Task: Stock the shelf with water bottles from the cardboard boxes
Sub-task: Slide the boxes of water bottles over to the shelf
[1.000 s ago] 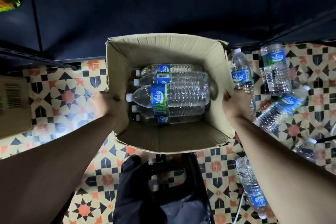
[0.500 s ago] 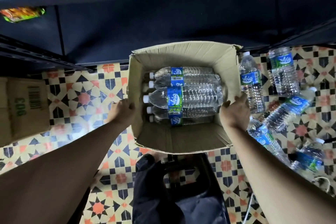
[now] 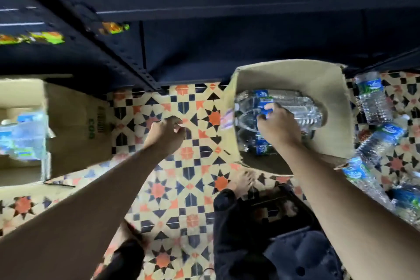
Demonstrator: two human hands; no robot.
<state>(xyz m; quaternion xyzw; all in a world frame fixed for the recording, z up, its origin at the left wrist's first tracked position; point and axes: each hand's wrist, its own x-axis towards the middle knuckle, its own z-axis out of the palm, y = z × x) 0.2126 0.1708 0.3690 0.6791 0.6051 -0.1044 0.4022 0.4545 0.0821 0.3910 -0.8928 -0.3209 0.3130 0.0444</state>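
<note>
My right grip reaches down into the open cardboard box, fingers curled over the blue label of the topmost water bottle, a clear ribbed plastic cylinder lying on its side on the stack inside. My left grip hangs above the patterned tile floor, fingers loosely curled, holding nothing. Half a second earlier both grips clasped this box's corrugated side walls; both have released, and the box now appears further right in view.
</note>
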